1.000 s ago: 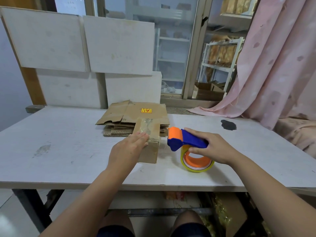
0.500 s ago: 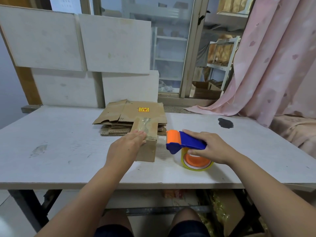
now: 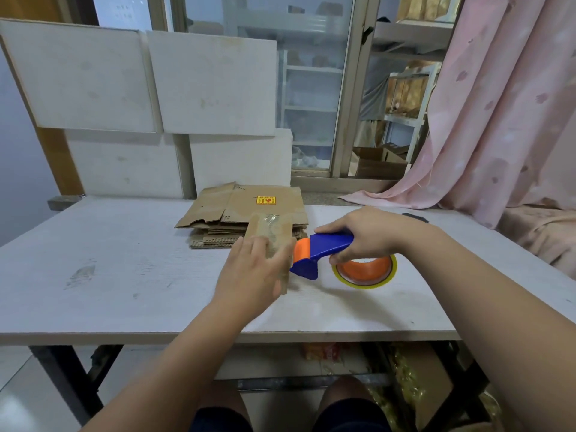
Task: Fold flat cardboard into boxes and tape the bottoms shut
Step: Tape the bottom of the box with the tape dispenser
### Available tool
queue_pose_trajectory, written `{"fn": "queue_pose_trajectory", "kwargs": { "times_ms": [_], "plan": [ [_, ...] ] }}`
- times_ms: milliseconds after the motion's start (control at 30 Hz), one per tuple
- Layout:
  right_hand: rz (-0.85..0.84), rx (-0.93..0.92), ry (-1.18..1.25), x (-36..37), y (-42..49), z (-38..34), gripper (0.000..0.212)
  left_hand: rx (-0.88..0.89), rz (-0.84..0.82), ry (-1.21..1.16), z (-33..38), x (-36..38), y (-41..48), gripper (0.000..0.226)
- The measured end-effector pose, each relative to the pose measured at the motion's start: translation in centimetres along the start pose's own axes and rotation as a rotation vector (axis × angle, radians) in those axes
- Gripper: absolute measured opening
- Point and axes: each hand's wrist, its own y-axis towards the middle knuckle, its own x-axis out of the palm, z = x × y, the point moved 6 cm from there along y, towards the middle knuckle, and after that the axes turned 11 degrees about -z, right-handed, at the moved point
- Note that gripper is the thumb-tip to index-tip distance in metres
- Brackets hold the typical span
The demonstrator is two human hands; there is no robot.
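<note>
A small folded cardboard box (image 3: 271, 227) stands on the white table (image 3: 109, 275), a strip of clear tape along its top. My left hand (image 3: 252, 275) lies over the box's near side with straight, slightly blurred fingers. My right hand (image 3: 371, 235) grips the blue handle of a blue and orange tape dispenser (image 3: 321, 251), whose orange roller touches the box's right edge. Its yellow-rimmed tape roll (image 3: 364, 271) sits just above the table. Behind the box lies a stack of flat cardboard (image 3: 237, 210) with a yellow label.
White panels (image 3: 149, 88) lean against the wall behind the table. A pink curtain (image 3: 498, 120) hangs at the right, over a pink-covered surface. The table's front edge runs just before my forearms. A dark stain (image 3: 416, 217) marks the table at the far right.
My left hand has slid from the box's top down over its near side. My right hand has brought the dispenser left, up against the box's right edge.
</note>
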Motion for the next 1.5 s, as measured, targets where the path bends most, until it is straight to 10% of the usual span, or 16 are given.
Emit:
{"fn": "queue_pose_trajectory", "kwargs": {
  "times_ms": [533,867,1167,1500],
  "plan": [
    [-0.361,0.068,0.077,-1.0,2.6,-0.6,0.048,0.04,-0.107,-0.148,1.9,0.2,1.4,0.053],
    [-0.682,0.036,1.003,7.6,1.1,4.2,0.048,0.126,-0.289,-0.279,1.0,-1.3,1.9,0.047],
    [-0.561,0.011,1.415,11.5,0.2,4.2,0.076,-0.059,-0.196,-0.492,-0.7,-1.5,2.5,0.039],
    [-0.341,0.168,1.55,11.7,-0.5,6.0,0.029,-0.144,-0.148,-0.436,-0.4,-1.5,2.5,0.03]
  ]
}}
